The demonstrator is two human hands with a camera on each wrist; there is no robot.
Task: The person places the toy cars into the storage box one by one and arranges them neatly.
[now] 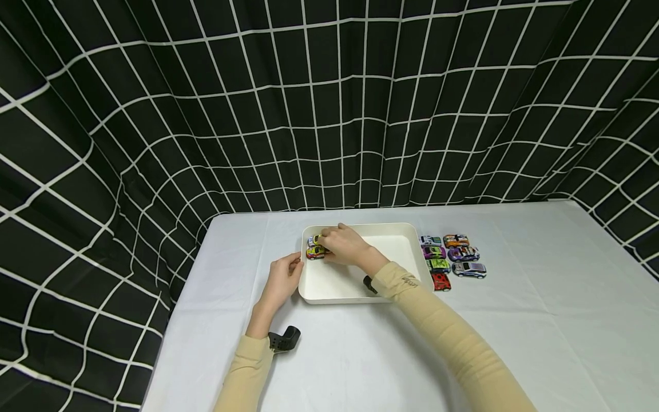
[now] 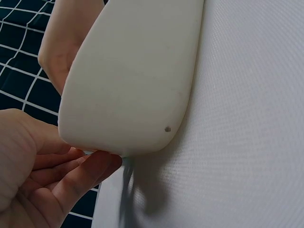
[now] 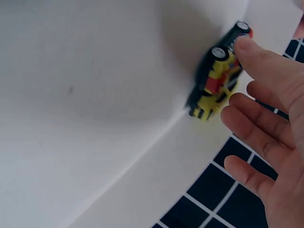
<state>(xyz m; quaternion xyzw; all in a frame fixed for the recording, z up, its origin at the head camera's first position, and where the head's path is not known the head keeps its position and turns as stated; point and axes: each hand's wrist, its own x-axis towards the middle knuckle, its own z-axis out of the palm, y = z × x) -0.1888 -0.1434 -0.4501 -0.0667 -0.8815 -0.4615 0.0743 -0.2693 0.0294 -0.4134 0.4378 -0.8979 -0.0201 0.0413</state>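
Note:
A shallow white tray (image 1: 360, 301) lies on the table. At its left rim my left hand (image 1: 282, 277) holds the wall; in the left wrist view, the fingers (image 2: 85, 178) curl at the tray's outer corner. Inside the tray's far left part, a red-and-yellow toy car (image 1: 315, 252) stands beside a second, pale and yellow toy car (image 1: 313, 241). Over the right ends of these cars is my right hand (image 1: 347, 245). The right wrist view has its thumb touching a yellow-and-red car (image 3: 219, 83), while the other fingers spread loosely beside it.
Several toy cars stand in two columns right of the tray, among them a red car (image 1: 441, 281), a green car (image 1: 439, 265), an orange car (image 1: 456, 240) and a silver car (image 1: 469, 269). A black gridded curtain (image 1: 334, 114) hangs behind the white-covered table (image 1: 515, 337).

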